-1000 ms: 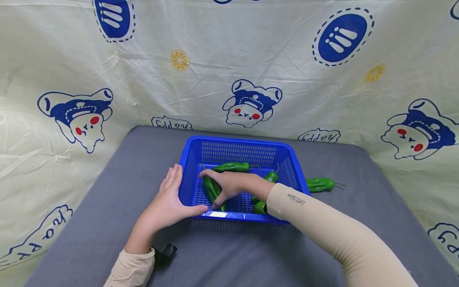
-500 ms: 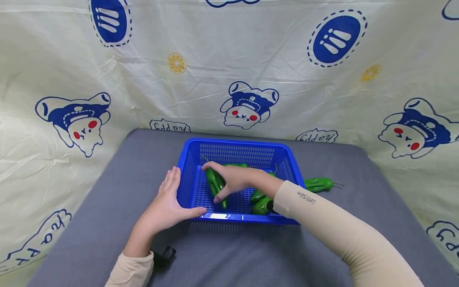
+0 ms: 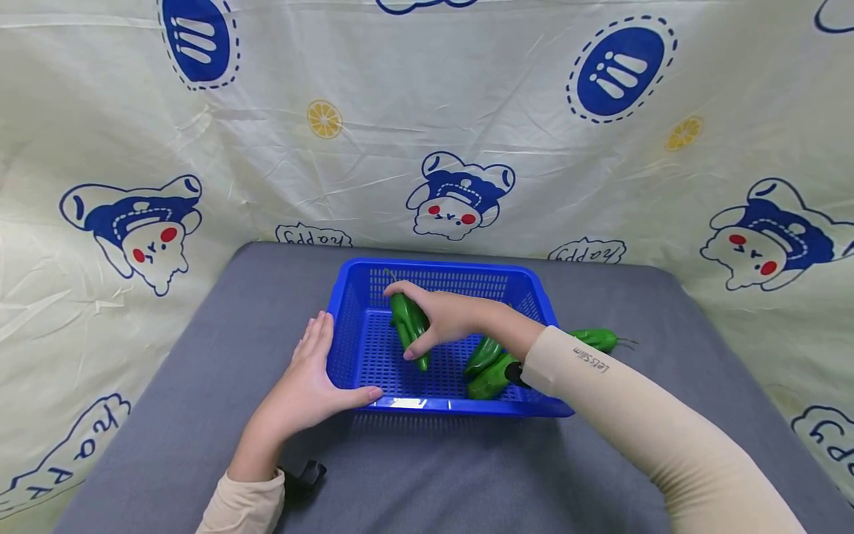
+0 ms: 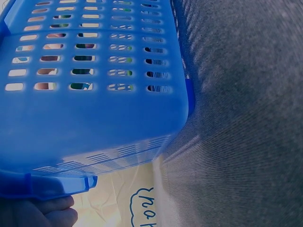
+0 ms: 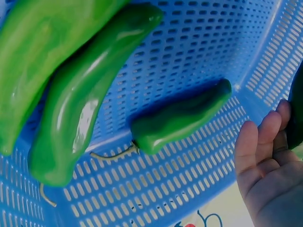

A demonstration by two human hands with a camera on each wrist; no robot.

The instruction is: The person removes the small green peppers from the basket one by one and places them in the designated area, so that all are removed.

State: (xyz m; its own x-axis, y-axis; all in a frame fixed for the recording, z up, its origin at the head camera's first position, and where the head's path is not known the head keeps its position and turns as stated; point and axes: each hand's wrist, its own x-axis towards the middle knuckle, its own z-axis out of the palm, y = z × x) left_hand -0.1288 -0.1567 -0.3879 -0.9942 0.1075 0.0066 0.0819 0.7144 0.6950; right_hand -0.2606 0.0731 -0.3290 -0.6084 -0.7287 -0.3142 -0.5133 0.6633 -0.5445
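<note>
A blue slotted plastic basket (image 3: pixel 347 326) sits on the grey table. My right hand (image 3: pixel 440 319) grips a long green pepper (image 3: pixel 408 326), thumb on one side and fingers on the other, over the basket's left half. In the right wrist view only an edge of this pepper (image 5: pixel 297 111) shows beside the fingers. My left hand (image 3: pixel 307 378) lies at the basket's near-left corner, fingers extended along the left side and thumb on the front rim. Two more green peppers (image 3: pixel 492 377) lie at the basket's right; another green pepper (image 5: pixel 182 123) lies by a wall.
Outside the basket, at its right, lies a green pepper (image 3: pixel 596 340), partly covered by my sleeve. A pale printed cloth (image 3: pixel 373 185) hangs behind the grey table (image 3: pixel 427 482). Under my left wrist is a black strap mount (image 3: pixel 308 475).
My right hand has raised the green pepper from the basket's floor and shifted slightly right and away from me. My left hand stays at the basket's corner.
</note>
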